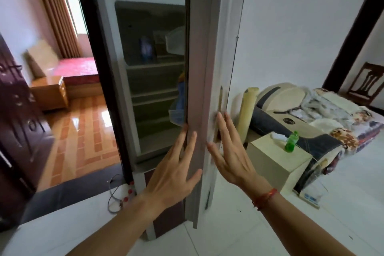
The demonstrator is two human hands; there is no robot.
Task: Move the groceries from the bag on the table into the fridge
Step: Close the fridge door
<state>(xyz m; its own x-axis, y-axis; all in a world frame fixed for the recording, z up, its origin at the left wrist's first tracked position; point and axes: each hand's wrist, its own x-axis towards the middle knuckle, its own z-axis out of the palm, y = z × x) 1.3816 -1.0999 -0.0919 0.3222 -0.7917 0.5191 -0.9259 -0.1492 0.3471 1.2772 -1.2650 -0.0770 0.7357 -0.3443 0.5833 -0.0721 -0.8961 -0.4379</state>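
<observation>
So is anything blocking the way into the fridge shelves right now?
Nothing visible blocks the shelves: the fridge door stands open, edge-on, with the left hand and right hand flat against it. Both hands carry nothing, and the grocery bag is out of view.

Fridge (145, 68) left; door (199, 89) edge-on centre; bottle (291, 141) on box (276, 160) right

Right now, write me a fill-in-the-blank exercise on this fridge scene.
The fridge door, touched by the left hand, stands ____.
The right hand wears a ____ string at its wrist.
The bottle on the cream box is ____.
Missing words: open; red; green.
</observation>
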